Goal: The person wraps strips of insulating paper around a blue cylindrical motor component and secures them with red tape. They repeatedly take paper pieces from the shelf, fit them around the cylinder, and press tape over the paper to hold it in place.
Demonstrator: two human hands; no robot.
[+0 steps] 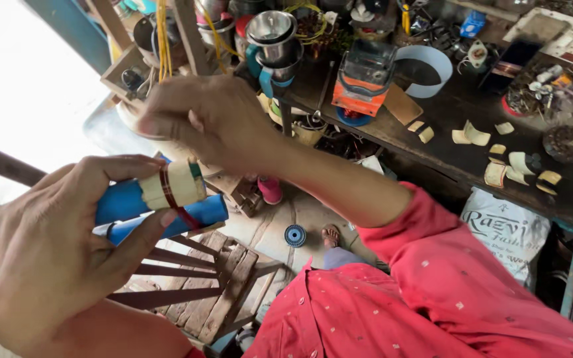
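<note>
My left hand grips a pair of blue tubes with a cream paper former slipped over them, a dark red copper wire winding running around the former. The thumb presses on the wire at the lower edge. My right hand hovers just above the former with fingers curled and pinched together, seemingly on the thin wire, though the wire in the fingers is too fine to make out. A red sleeve covers my right arm.
A dark workbench at the right carries cream paper pieces, an orange and grey tool, a pale blue ring and steel cups. Yellow wires hang at the top. A wooden slatted stool stands below, near a small blue spool.
</note>
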